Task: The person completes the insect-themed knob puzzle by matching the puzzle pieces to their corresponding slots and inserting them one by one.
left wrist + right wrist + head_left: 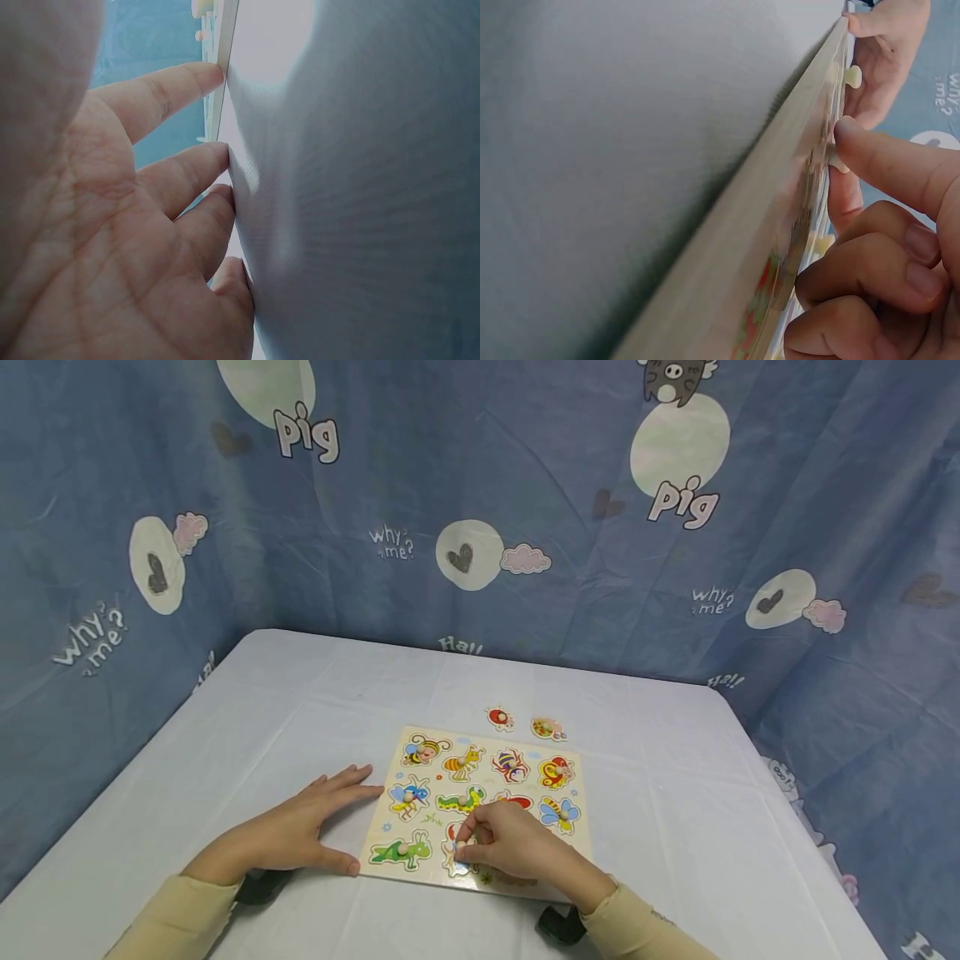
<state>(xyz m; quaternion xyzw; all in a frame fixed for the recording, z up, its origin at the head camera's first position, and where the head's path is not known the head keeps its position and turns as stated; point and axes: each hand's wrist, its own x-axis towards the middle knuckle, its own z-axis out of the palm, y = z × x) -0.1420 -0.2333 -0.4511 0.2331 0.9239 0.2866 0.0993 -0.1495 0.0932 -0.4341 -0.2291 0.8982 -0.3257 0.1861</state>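
A wooden peg puzzle board with several insect pieces lies on the white table. My right hand pinches the knob of a puzzle piece in the board's bottom row. Fingers hide much of that piece, and the hand covers part of the board's lower right. My left hand rests beside the board with fingers spread, its fingertips touching the left edge. Beside the piece sit a green grasshopper piece and, above, a caterpillar piece.
Past the board's far edge, a ladybug piece and a round patterned piece lie loose on the white tablecloth. A blue printed curtain hangs behind and at both sides of the table.
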